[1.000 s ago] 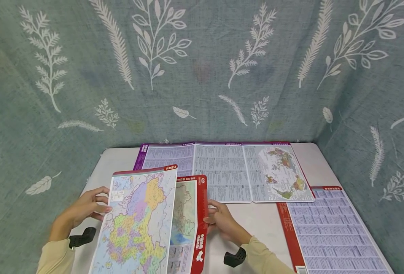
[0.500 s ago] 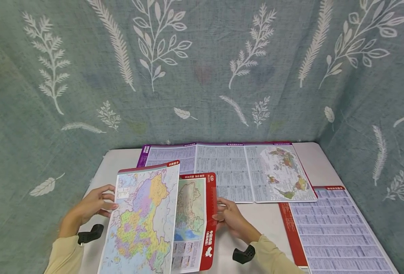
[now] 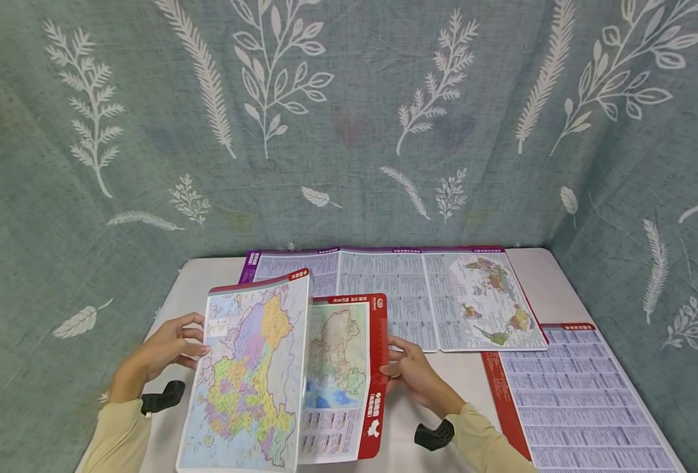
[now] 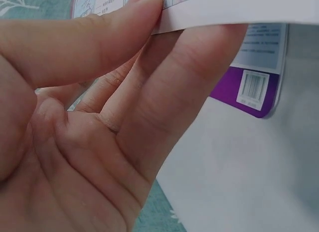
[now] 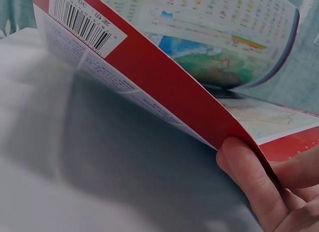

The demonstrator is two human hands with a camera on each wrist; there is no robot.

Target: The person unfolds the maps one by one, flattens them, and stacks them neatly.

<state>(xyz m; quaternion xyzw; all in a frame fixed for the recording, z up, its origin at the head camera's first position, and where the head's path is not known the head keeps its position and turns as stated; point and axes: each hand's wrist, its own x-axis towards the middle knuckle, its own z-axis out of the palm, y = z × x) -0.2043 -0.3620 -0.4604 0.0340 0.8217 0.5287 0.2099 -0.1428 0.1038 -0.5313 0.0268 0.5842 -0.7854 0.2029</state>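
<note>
Both hands hold a red-bordered folding map (image 3: 248, 381) by its opposite edges, low over the table in the head view. Its front panel shows a colourful political map, and a terrain-map panel with a red margin shows beside it on the right. My left hand (image 3: 168, 348) pinches the left edge between thumb and fingers, as the left wrist view confirms. On the other side my right hand (image 3: 417, 374) grips the red edge. The right wrist view shows the red margin's underside with a barcode (image 5: 87, 25), raised off the table, and a panel curving up behind.
An unfolded purple-edged map sheet (image 3: 378, 325) lies along the back of the white table (image 3: 464, 387). At the right is a red-edged sheet of text tables (image 3: 585, 407), partly under it. A green leaf-patterned curtain (image 3: 349, 131) stands behind and on both sides.
Both hands have shifted right and slightly away with the map. The right hand has moved farther, so the panels are spread wider and more of the terrain-map panel shows.
</note>
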